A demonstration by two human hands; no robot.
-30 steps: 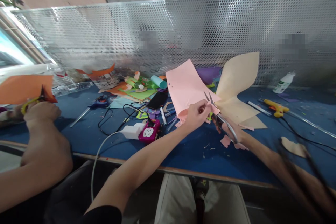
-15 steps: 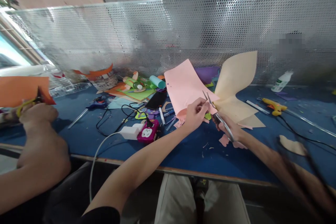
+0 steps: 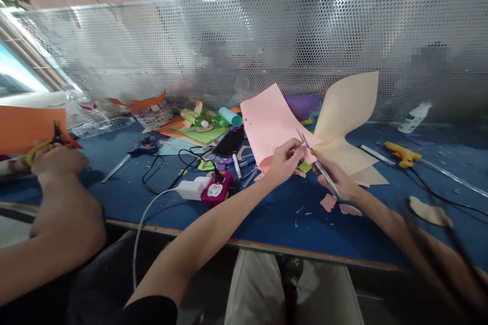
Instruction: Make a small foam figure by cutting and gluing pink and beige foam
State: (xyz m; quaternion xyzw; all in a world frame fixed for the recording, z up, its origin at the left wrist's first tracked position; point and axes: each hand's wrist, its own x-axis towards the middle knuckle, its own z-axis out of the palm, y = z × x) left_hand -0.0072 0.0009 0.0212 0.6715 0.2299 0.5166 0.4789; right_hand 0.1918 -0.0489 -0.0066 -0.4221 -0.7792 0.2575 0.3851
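A blue surface [image 3: 263, 226] spans the view. Right of its middle, toward the back edge, are one large pink sheet [image 3: 267, 122] and some cream paper [image 3: 348, 104]; whether the cream is one sheet or two, I cannot tell.

Nearer the front edge are the person's two hands. The left hand [image 3: 284, 162] has its grip pinching one small pink piece [image 3: 310, 157]; the right hand [image 3: 335, 180] has its grip wrapped around one pair of scissors [image 3: 327, 177], long axis slanting toward the back edge and leftward, blades nearly together.

The piece lies just right of the left fingertips, at the blades, beyond and left of the right grip; the left hand is nearer.

Toward the right edge lies one yellow glue gun [image 3: 404, 154]. Two pink scraps [image 3: 328, 202] rest between the right hand and the front edge.
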